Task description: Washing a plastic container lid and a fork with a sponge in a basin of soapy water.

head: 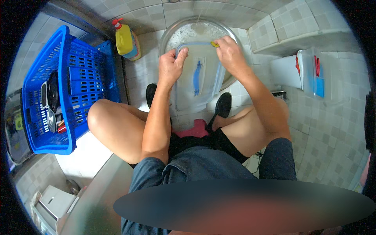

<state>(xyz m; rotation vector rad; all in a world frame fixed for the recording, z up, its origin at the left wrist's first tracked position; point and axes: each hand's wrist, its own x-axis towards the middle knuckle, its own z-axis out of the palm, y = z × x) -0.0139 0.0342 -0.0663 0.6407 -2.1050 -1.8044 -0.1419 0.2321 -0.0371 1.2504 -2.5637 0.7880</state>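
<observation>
A clear rectangular plastic container (pixel 186 79) with a blue strip on it is held tilted over the near side of a round metal basin (pixel 164 38). My left hand (pixel 171 64) grips its upper left edge, thumb on top. My right hand (pixel 230 54) is at the upper right corner, with a small yellow scrubber (pixel 214 44) pinched in its fingers. Sudsy water (pixel 188 32) lies in the basin, and a thin stream falls into it from above. Whether the container touches the basin's rim cannot be told.
A yellow pump bottle (pixel 126 41) stands left of the basin. Further left is a blue plastic basket (pixel 63 88) holding kitchenware. At the right are a white container (pixel 285 72) and clear plastic boxes (pixel 311 73). Tiled walls (pixel 293 23) rise behind and right.
</observation>
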